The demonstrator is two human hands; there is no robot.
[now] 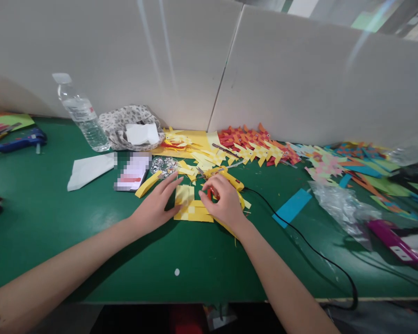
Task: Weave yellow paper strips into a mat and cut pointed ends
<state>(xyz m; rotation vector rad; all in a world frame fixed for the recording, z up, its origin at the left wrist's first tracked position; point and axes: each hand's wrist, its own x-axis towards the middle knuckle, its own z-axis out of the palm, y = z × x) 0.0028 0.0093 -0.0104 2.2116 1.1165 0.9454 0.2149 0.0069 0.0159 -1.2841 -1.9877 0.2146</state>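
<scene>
Green table (pixel 135 273) carried a bottle (pixel 83 118) of water (pixel 93 135), round case (pixel 153 167) of bits (pixel 164 168); left grip (pixel 156 199) was wide at yellow paper (pixel 195 215), right grip (pixel 225 199) unclear.

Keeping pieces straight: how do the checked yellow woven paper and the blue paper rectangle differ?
The checked yellow woven paper mixes paler and deeper yellow; the blue paper rectangle is plain. The yellow paper lies between left hand and right hand; the blue rectangle lies apart from both hands. Both rest on the green table.
</scene>
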